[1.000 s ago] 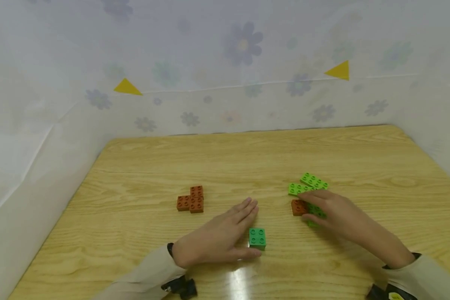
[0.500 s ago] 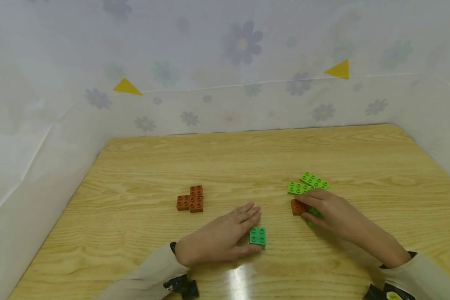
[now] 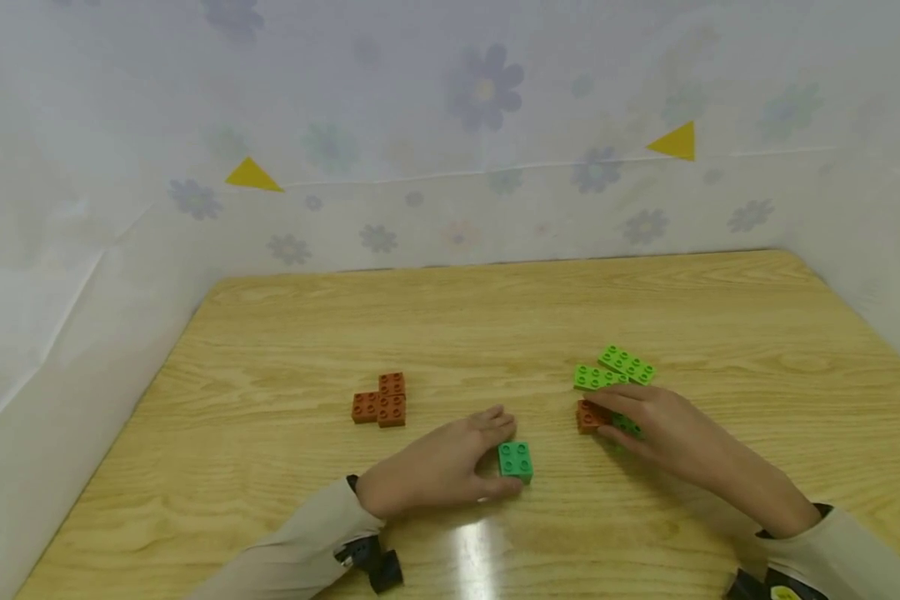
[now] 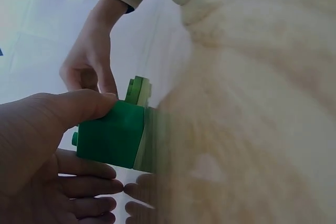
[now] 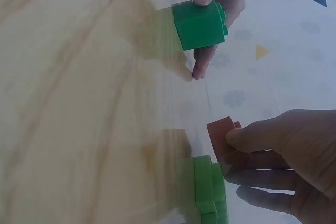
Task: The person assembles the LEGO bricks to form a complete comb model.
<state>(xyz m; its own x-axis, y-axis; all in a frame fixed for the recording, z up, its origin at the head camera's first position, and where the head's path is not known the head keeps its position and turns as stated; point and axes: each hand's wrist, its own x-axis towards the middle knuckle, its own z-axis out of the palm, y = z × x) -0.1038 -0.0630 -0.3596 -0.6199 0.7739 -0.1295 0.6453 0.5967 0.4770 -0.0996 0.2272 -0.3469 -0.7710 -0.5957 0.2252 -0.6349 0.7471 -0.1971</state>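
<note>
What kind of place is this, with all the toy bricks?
Probably a screened-off indoor play spot: there's a wood-look tabletop, a flowery sheet behind it, and a green toy brick.

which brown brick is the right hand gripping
The lone brown brick beside the light-green bricks, pinched by the right hand; the other three brown bricks sit grouped on the left, untouched.

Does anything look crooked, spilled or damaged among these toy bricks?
One thing looks slightly askew: just beyond the right hand, the farther lime-green brick lies slanted relative to its lime-green neighbour, so the two don't line up. I see nothing spilled or visibly damaged.
</note>
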